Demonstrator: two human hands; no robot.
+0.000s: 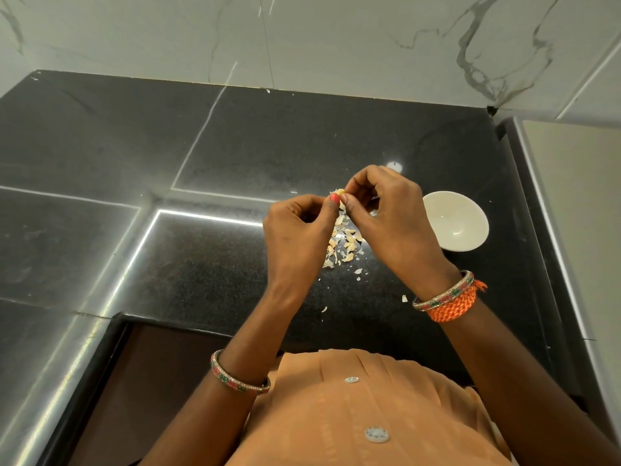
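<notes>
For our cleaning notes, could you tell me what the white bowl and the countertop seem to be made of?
White bowl: likely glazed ceramic, glossy with small highlights; could be melamine. Countertop: polished speckled black stone, probably granite, mirroring light strips.

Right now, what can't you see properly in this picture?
Head view only:
The clove: mostly covered by the fingertips of the left hand and right hand; how much skin is left on it is unclear.
The pile of cloves and peels: partly behind both hands, pieces too small to count.
The bowl: its left rim is hidden by the right hand.
</notes>
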